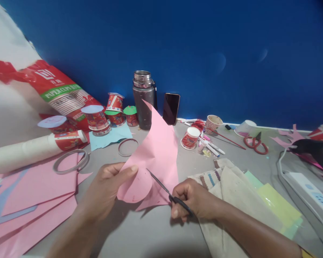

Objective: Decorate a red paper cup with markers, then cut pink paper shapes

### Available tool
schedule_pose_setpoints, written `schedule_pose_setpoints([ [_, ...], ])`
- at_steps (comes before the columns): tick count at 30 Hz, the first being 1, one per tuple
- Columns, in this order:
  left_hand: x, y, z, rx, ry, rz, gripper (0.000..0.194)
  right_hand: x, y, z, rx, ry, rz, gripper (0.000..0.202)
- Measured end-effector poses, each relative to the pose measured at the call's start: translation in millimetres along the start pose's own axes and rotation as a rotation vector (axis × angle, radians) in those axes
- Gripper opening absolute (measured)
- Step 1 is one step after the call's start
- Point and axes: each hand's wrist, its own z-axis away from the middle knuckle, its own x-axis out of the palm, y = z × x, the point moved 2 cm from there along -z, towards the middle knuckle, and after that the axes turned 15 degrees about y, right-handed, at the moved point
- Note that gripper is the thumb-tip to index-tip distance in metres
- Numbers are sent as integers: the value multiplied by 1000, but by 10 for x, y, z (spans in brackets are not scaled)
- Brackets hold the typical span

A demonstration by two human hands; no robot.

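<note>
My left hand (109, 186) pinches a sheet of pink paper (163, 147) at its left side, thumb on top. The lower left of the sheet has a rounded, partly cut edge, and a pointed corner rises at the top. In my right hand (187, 200) are dark-handled scissors (161, 184), fingers wrapped round the handles. Their blades point up and left, with the tip at the paper near the rounded part. The paper is held above the grey table (150, 236).
Pink sheets (37, 200) lie at the left beside a grey ring (70, 163) and a long cup stack (29, 147). Behind stand decorated cups (97, 120), a flask (144, 104) and a phone (171, 108). At the right are cloth (231, 197), red scissors (255, 144) and a power strip (312, 190).
</note>
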Motion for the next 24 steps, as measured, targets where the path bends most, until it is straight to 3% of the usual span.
schedule_pose_setpoints([
  [9,-40,-2,15,-6,-29,-36,26,-16,26,21,23,2,24,61],
  [17,-38,-26,-3,11,-34,-71,38,-15,45,-3,12,-24,29,57],
  [24,-31,-43,-4,-12,-46,-41,28,-25,46,4,8,-21,28,57],
])
